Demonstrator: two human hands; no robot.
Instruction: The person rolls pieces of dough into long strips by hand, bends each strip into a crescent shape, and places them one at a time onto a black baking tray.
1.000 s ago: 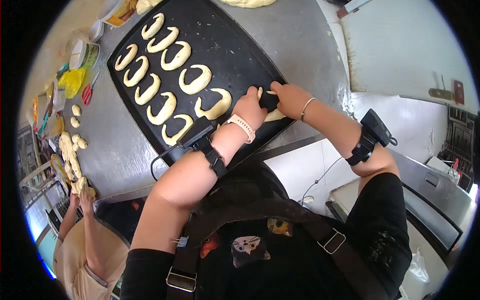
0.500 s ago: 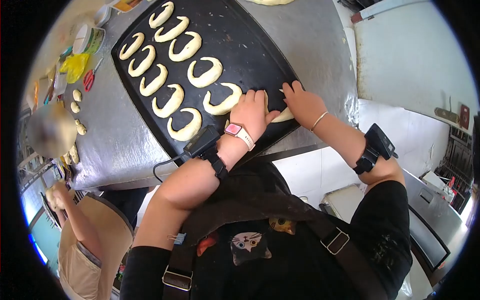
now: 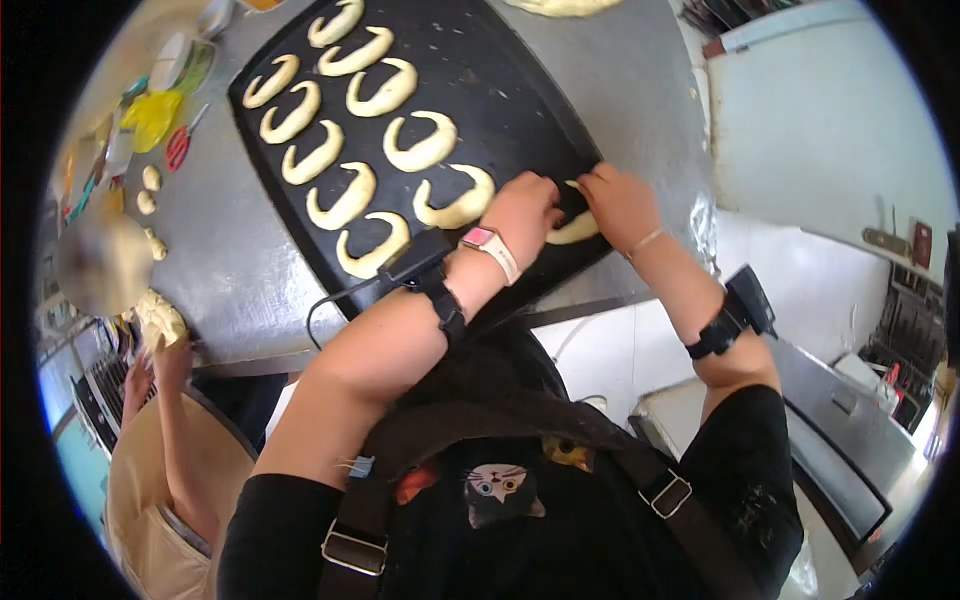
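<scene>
Curved pieces of pale dough (image 3: 421, 142) lie in rows on a black baking tray (image 3: 500, 100). At the tray's near right corner, both hands are at one more crescent of dough (image 3: 574, 230). My left hand (image 3: 522, 212), with a watch on its wrist, has curled fingers near the left end of that piece. My right hand (image 3: 618, 205) pinches its upper right tip with fingers together. Part of the crescent is hidden by my hands.
A co-worker's hands (image 3: 160, 368) touch a dough lump (image 3: 158, 318) at the lower left. Red scissors (image 3: 180, 146), a yellow bag (image 3: 151, 120), a tub (image 3: 182, 64) and small dough pieces (image 3: 151, 178) lie left of the tray. More dough (image 3: 562, 5) is at the top.
My left hand has lifted slightly and curled, uncovering more of the crescent's left side. My right hand has shifted a little. The co-worker's hands have come down to the table with dough.
</scene>
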